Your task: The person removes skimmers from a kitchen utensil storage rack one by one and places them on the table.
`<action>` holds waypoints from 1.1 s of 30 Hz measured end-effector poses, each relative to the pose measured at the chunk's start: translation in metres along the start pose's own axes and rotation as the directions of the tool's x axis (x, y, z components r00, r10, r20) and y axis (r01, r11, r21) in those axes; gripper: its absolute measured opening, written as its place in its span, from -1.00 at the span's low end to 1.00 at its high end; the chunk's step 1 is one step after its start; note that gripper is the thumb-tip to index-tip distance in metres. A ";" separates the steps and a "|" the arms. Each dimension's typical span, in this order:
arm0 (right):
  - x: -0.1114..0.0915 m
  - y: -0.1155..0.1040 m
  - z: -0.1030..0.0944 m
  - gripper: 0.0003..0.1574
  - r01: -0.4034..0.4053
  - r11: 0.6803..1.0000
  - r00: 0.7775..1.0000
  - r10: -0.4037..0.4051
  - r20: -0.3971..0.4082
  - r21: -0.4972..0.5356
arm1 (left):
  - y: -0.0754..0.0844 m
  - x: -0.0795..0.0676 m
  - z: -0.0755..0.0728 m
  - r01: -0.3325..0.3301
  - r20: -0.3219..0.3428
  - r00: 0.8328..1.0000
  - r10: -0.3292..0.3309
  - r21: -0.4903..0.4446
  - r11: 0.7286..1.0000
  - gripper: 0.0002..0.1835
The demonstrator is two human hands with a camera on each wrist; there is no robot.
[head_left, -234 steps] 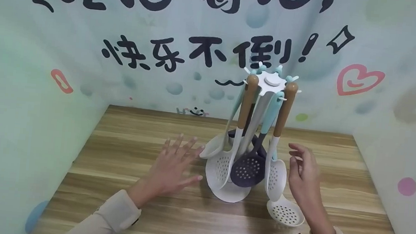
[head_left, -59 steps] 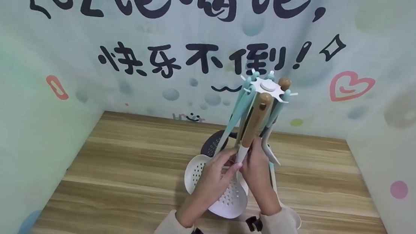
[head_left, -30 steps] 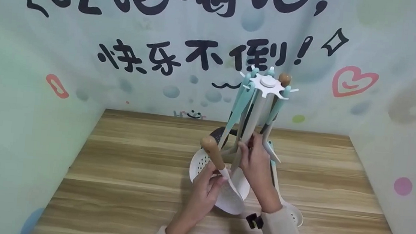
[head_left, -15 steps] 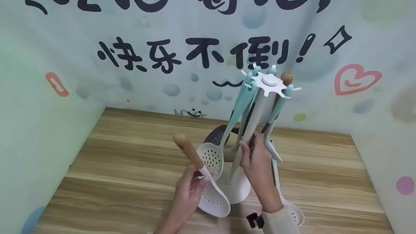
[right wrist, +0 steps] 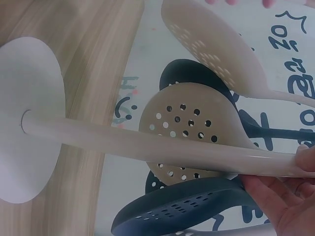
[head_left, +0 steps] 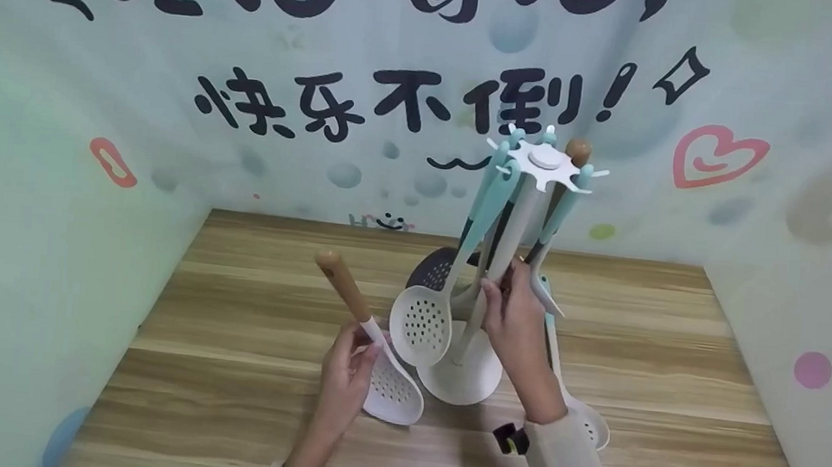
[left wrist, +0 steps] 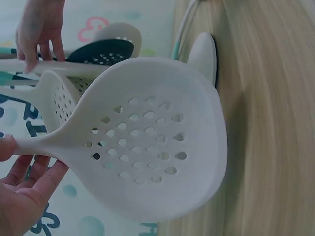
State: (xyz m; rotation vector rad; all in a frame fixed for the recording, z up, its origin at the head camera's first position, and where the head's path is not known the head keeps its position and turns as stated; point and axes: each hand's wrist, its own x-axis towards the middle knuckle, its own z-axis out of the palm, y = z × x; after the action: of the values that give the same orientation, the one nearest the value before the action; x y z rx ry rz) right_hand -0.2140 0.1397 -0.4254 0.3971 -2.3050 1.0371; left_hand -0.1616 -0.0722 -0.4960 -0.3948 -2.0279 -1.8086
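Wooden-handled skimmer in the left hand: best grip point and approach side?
Probably the wooden handle, from the person's left: it is slim, straight and slants out that way, clear of the left hand pinching the white neck; the perforated head is broad.

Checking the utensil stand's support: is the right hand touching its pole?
Touching. The right wrist view shows the right hand gripping the pole, with no gap between them.

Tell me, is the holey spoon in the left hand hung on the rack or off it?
Off. The left hand holds the slotted spoon beside the rack, with its brown handle apart from the rack's top.
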 end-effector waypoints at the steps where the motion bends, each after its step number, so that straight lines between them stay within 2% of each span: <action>1: 0.000 0.000 0.000 -0.55 0.001 1.000 1.000 -0.001 -0.004 -0.004 | -0.002 0.002 -0.002 0.020 -0.002 1.000 -0.020 0.004 1.000 -0.74; 10: 0.000 0.001 0.003 -0.60 0.049 0.999 0.998 -0.050 -0.036 -0.013 | -0.017 0.013 -0.012 0.159 -0.047 0.986 -0.157 0.027 0.987 -0.68; 20: 0.001 0.002 0.001 -0.58 0.057 0.998 0.998 -0.058 -0.040 -0.019 | -0.034 0.031 -0.005 0.252 0.002 0.968 -0.252 0.001 0.968 -0.62; 27: 0.001 0.002 0.002 -0.58 0.024 1.000 0.999 -0.024 -0.022 -0.005 | -0.049 0.038 -0.002 0.347 0.036 0.938 -0.345 -0.073 0.935 -0.54; 33: 0.001 0.000 0.000 -0.56 0.010 1.000 1.000 -0.010 -0.016 0.010 | -0.061 0.040 0.002 0.418 0.031 0.908 -0.417 -0.062 0.906 -0.52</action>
State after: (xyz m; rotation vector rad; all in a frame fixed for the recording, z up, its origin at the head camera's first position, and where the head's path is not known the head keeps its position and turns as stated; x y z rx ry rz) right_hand -0.2153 0.1395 -0.4250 0.4029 -2.2822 1.0443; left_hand -0.2249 -0.0803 -0.5308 0.0152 -2.1936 -2.1273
